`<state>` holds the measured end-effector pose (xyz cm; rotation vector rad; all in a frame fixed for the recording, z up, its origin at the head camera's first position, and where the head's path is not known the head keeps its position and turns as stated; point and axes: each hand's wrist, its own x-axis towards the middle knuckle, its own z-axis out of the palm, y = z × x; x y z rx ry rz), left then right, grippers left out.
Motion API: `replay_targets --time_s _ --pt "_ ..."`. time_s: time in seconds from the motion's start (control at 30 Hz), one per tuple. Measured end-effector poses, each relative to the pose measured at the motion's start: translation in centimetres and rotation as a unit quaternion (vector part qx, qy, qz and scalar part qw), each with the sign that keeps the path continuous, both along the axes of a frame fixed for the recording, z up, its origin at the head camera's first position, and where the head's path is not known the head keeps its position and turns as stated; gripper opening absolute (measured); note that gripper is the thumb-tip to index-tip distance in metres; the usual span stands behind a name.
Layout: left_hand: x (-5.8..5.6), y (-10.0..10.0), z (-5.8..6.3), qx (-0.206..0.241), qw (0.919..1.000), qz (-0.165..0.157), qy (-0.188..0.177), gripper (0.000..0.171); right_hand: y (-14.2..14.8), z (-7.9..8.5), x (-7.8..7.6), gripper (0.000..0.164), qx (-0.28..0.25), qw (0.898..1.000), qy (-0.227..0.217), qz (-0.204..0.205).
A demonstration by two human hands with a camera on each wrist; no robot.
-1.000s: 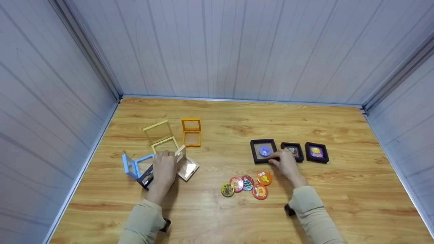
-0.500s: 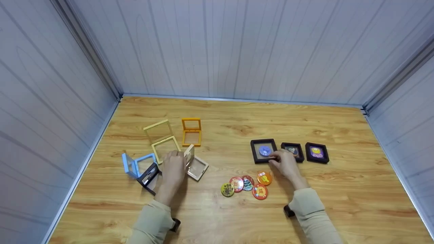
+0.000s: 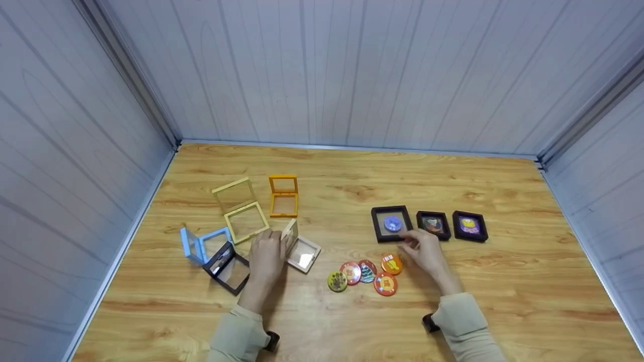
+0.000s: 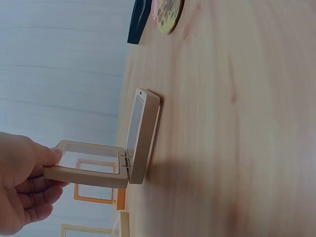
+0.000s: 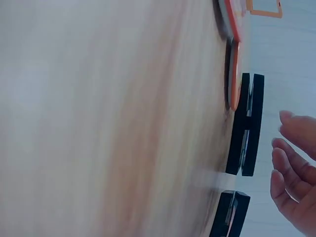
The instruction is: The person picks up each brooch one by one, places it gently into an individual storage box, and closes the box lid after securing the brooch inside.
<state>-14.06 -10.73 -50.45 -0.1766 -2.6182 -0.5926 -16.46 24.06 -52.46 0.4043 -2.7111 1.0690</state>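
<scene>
My left hand (image 3: 266, 257) pinches the raised half of a beige hinged display frame (image 3: 304, 255) between thumb and fingers. In the left wrist view the frame's other half (image 4: 144, 140) rests on the table, both halves joined at the hinge. My right hand (image 3: 427, 251) hovers with bent, relaxed fingers by the lower right corner of a black display frame (image 3: 375, 226) that holds a round blue-purple badge (image 3: 393, 223). The right wrist view shows that hand (image 5: 298, 168) holding nothing, its fingertips apart from the shut black frame (image 5: 253, 126).
Two smaller black frames (image 3: 441, 235) with badges stand at right. Several loose round badges (image 3: 386, 284) lie front centre, some overlapping. Opened blue (image 3: 191, 246), black (image 3: 216, 279), yellow (image 3: 229, 221) and orange frames (image 3: 284, 192) surround the left hand. Panelled walls (image 3: 327, 75) enclose the table (image 3: 342, 332).
My left hand has carried the opened beige frame to the right, away from the opened black one. My right hand has drawn back slightly from the black frame with the blue-purple badge.
</scene>
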Motion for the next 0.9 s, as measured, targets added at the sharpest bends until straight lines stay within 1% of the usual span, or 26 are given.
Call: replay_targets --time_s 0.17,0.27,0.37,0.43,0.5,0.6,0.8,0.9 --pt "0.3 0.3 -0.2 0.024 0.9997 -0.006 -0.001 0.018 -0.1 0.2 0.8 0.024 0.031 0.999 -0.028 0.019" --pt "0.5 0.4 -0.3 0.032 0.9995 -0.006 0.003 0.018 0.0 0.2 1.1 0.03 0.05 0.996 -0.062 0.038" --pt "0.7 0.6 -0.4 0.038 0.9992 -0.008 0.005 0.018 0.1 0.2 1.4 0.035 0.064 0.991 -0.102 0.057" --pt "0.8 0.6 -0.4 0.041 0.9991 -0.01 0.003 0.018 0.1 0.2 1.5 0.039 0.07 0.987 -0.128 0.063" --pt "0.9 0.7 -0.4 0.043 0.999 -0.012 0.002 0.018 0.1 0.2 1.6 0.043 0.077 0.984 -0.145 0.066" --pt "1.1 0.8 -0.5 0.047 0.9988 -0.012 0.0 0.018 0.1 0.1 1.9 0.049 0.081 0.982 -0.154 0.073" --pt "1.2 1.0 -0.6 0.057 0.9983 -0.011 0.004 0.016 -0.1 -0.1 2.1 0.057 0.077 0.98 -0.155 0.102" --pt "1.3 1.1 -0.6 0.061 0.9981 -0.012 0.005 0.015 -0.3 -0.2 2.1 0.059 0.077 0.978 -0.166 0.102"
